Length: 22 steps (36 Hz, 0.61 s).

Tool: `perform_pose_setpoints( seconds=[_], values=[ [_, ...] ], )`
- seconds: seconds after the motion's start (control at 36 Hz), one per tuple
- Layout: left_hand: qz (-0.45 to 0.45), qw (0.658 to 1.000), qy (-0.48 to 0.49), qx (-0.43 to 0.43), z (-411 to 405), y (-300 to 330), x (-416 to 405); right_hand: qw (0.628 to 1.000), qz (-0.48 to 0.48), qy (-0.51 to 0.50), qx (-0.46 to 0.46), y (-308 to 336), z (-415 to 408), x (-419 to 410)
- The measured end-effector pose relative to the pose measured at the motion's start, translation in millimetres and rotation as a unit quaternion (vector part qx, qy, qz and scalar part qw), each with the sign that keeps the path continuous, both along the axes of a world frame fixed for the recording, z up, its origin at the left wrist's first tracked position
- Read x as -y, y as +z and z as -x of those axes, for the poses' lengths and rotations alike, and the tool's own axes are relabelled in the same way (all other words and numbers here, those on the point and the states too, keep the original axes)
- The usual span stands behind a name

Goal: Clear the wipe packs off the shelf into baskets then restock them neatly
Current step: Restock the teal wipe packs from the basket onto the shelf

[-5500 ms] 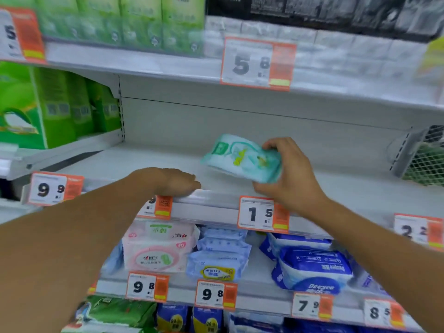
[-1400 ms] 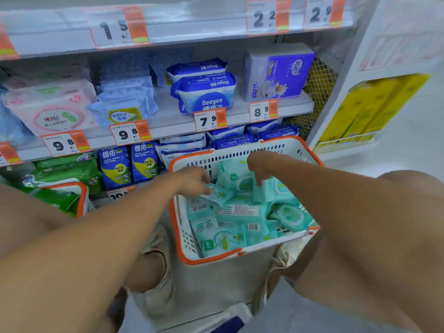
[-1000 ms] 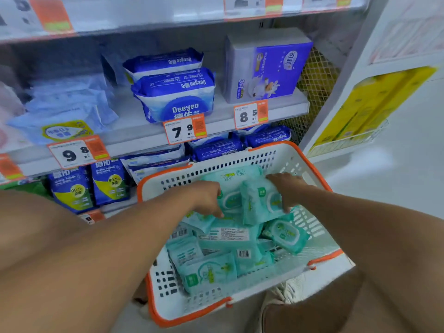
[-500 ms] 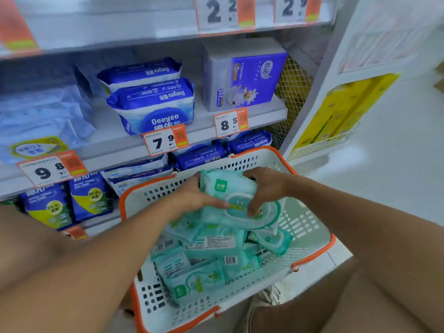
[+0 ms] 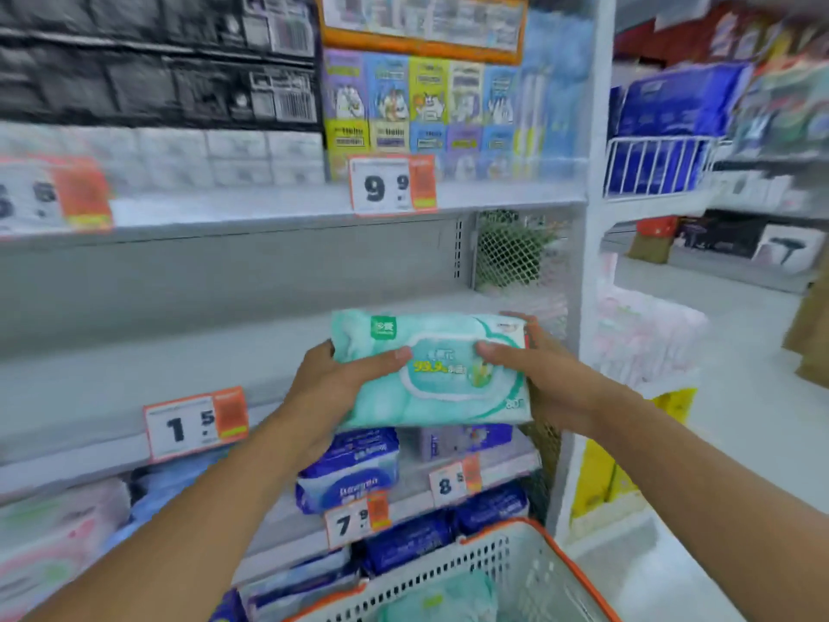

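Observation:
A mint-green wipe pack is held flat in the air in front of the grey shelf, near its right end. My left hand grips its left end, thumb on top. My right hand grips its right end, thumb across the label. Whether more than one pack is in the grip I cannot tell. The shelf board behind the pack shows no goods. Below, a white basket with an orange rim holds more green packs.
A price tag reading 1.5 hangs on the shelf's front rail. Blue and white packs fill the lower shelves. Boxes sit on the shelf above. A white upright post and wire mesh end the shelf at the right.
Both hands have lifted the green pack out of the basket and raised it to the level of the grey shelf. The view has swung up from the basket to the shelves.

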<state>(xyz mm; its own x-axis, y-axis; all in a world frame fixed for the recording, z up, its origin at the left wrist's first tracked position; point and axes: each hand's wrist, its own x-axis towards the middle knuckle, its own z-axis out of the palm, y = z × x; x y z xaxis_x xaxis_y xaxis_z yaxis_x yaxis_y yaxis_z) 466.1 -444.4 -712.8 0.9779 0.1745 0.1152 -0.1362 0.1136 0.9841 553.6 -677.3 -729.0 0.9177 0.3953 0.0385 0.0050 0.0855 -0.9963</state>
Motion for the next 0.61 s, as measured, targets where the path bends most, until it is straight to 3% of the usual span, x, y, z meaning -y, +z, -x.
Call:
perform_pose_setpoints(
  seconds=[0.08, 0.31, 0.47, 0.61],
  values=[
    [0.003, 1.000, 0.001, 0.010, -10.1, 9.0, -2.6, 0.999, -0.041, -0.024, 0.012, 19.3, -6.0, -7.6],
    [-0.098, 0.995, -0.025, 0.020, -84.9, 29.8, -23.9, 0.997, -0.006, -0.036, 0.067, 52.2, -67.5, -20.9],
    [-0.187, 0.981, -0.010, 0.052, -175.1, 27.1, -41.8, 0.986, 0.089, -0.058, 0.130, 58.8, -144.7, -30.1],
    [-0.251, 0.967, -0.038, -0.013, -248.4, -3.1, -49.3, 0.972, 0.199, -0.053, 0.110, 28.3, -222.7, -31.4]
  ],
)
